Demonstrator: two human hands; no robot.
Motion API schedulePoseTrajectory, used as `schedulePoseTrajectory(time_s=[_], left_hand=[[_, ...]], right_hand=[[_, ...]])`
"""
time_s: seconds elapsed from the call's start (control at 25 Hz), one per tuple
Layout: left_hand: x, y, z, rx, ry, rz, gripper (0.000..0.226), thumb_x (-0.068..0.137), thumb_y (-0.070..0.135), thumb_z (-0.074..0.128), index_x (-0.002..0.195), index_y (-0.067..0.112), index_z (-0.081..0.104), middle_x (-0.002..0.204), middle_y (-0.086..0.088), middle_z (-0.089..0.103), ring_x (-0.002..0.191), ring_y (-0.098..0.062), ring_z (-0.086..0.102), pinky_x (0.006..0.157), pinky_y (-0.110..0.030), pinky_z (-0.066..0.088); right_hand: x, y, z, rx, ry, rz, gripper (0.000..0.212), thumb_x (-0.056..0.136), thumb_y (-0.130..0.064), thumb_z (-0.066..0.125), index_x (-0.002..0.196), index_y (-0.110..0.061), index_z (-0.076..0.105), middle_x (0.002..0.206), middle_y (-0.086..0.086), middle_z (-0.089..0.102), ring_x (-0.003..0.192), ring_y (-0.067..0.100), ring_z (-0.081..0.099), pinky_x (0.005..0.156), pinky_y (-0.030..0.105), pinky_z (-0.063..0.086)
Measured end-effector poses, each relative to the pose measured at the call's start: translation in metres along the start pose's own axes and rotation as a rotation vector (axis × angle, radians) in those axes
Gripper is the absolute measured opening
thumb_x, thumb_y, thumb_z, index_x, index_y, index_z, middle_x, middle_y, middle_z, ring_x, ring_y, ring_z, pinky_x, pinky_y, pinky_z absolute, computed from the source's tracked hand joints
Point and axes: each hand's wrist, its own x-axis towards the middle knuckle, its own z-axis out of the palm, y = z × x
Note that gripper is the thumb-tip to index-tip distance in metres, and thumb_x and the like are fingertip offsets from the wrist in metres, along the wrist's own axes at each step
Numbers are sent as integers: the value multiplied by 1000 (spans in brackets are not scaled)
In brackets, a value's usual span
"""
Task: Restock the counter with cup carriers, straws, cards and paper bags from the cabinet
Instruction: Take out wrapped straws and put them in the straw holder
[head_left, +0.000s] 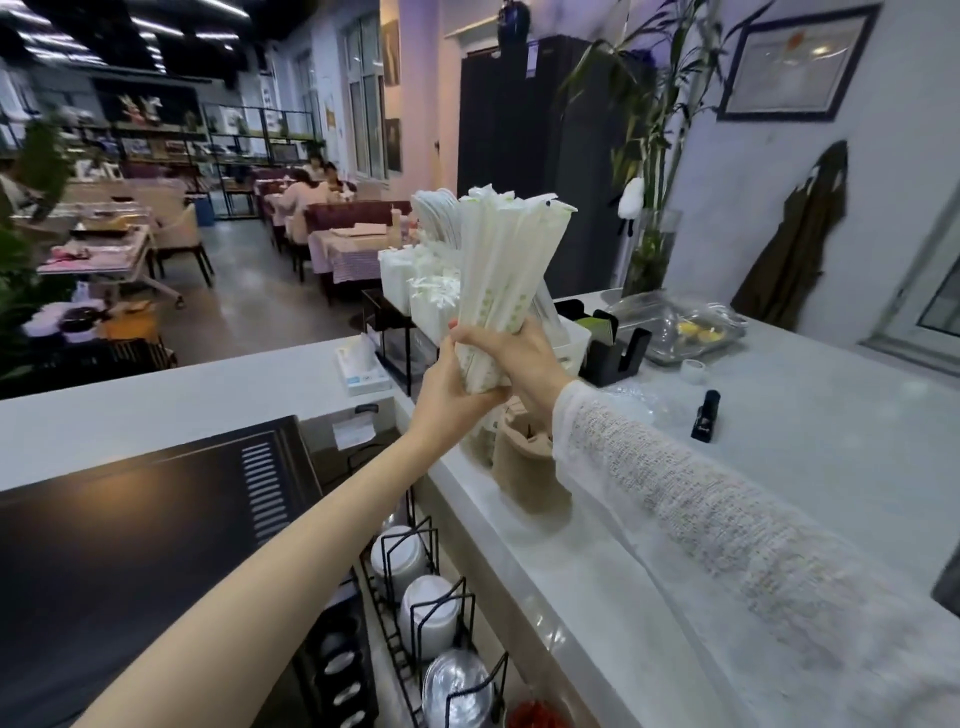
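A thick bundle of paper-wrapped straws (506, 260) stands upright above the white counter (779, 441), fanning out at the top. My left hand (452, 384) grips the bundle's bottom end from the left. My right hand (519, 353) wraps round the same lower end from the right. Behind the bundle, a black rack holds white holders with more wrapped straws (434, 301). Brown paper bags (524, 467) stand on the counter just below my hands.
A tissue box (363, 371) lies on the ledge left of the rack. A black card holder (615, 353), a covered metal tray (680, 327) and a black stapler (705, 415) sit on the counter. A register screen (145, 545) and lid racks (415, 597) lie below.
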Motion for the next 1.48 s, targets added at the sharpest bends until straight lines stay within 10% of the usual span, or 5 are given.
schedulePoseTrajectory(time_s=[0.24,0.48,0.76,1.28,1.48], left_hand=[[63,-3,5,71,16,46,66,78,9,71,137,17,42,112,2,66,101,-13,66,81,-33,58],[120,-6,22,83,-42,59,65,78,21,79,127,13,38,117,0,65,103,-15,66,86,-43,57],[144,-41,1,262,43,49,68,67,25,86,123,14,49,124,3,53,117,-11,47,95,-23,38],[157,-89,-22,348,119,-52,58,79,15,61,135,18,48,135,5,49,126,-18,32,100,-26,26],[160,-93,-20,340,135,-75,63,65,30,56,127,27,51,118,14,42,114,-11,30,89,-15,27]], right_hand=[[61,-8,-20,-100,12,-41,27,66,-25,89,83,-37,72,84,-13,77,79,2,73,65,19,58],[106,-8,-40,-190,169,-197,16,64,-29,84,75,-22,75,71,-9,75,67,4,73,53,13,53],[153,-4,-50,-354,263,-304,23,63,-35,78,73,-15,72,69,-2,73,69,14,73,68,43,61],[194,44,-18,-304,121,-231,21,72,-18,77,76,1,69,74,16,72,66,21,71,60,36,57],[196,86,-17,-230,89,-158,17,70,-18,83,69,-27,68,68,-13,72,67,-5,67,63,16,55]])
